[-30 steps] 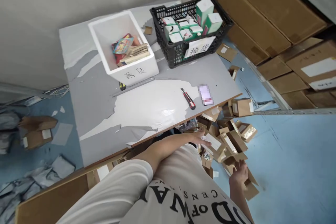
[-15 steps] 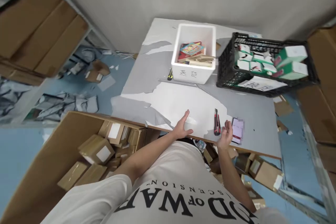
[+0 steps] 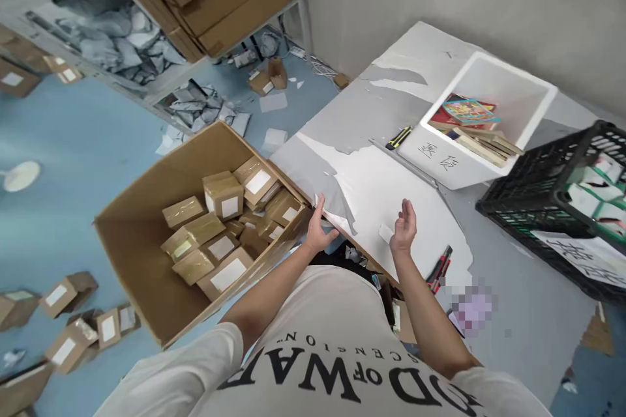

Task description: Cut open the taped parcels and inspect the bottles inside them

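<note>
My left hand (image 3: 320,232) is open, thumb and fingers apart, above the table's front edge beside the big cardboard box (image 3: 132,234). Nothing is in it. My right hand (image 3: 403,228) is raised over the white sheet on the table (image 3: 381,182), fingers extended and palm turned inward, holding nothing. Just right of that wrist lies a red and black utility knife (image 3: 440,268). A phone (image 3: 472,309), partly blurred out, rests farther right. Inside the big box are several taped small cartons (image 3: 223,197) with white labels.
A white bin (image 3: 440,159) of books and a black crate (image 3: 521,221) of green-and-white boxes stand on the table. A yellow utility knife (image 3: 400,137) lies beside the bin. Shelving at left holds grey bags (image 3: 117,39); loose cartons (image 3: 68,293) lie on the blue floor.
The view has swung left, bringing the big carton-filled box fully into sight. My left hand is now nearer that box, and my right hand has moved left past the red knife. Both stay open.
</note>
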Demonstrator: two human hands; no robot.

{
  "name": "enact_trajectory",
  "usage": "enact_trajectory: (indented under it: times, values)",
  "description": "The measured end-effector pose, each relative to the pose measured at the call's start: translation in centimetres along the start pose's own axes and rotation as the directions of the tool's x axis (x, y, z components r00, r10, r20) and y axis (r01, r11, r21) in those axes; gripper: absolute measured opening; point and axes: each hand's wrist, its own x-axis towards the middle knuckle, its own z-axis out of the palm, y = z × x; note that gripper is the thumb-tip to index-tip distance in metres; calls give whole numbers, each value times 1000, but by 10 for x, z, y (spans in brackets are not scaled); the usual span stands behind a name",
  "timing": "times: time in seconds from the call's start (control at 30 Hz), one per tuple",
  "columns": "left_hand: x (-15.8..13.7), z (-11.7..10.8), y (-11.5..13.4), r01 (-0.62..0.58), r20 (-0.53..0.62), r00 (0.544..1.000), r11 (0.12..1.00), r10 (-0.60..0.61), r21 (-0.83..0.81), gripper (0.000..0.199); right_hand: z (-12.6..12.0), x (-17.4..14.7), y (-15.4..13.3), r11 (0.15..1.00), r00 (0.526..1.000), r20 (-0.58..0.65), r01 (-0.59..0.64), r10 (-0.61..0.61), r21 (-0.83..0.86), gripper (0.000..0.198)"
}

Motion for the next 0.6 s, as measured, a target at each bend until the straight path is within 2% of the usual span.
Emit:
enact_trajectory:
  times: [0.2, 0.37, 0.47, 0.6]
  values:
    - [-27, -52, -17, 41, -188, 981, 999, -42, -8, 109, 80, -15, -18, 996, 968, 237, 89, -82, -21, 72]
    - [-65, -118, -34, 82, -328, 942, 997, -76, 4, 111, 150, -48, -23, 988, 900, 419, 149, -118, -43, 69]
    - [-93, -165, -51, 121, -422, 902, 992, -96, 31, 108, 191, -73, -22, 984, 859, 502, 159, -98, -80, 65]
    - [-135, -222, -77, 194, -560, 818, 980, -132, 52, 106, 242, -108, -19, 970, 807, 588, 188, -63, -153, 62]
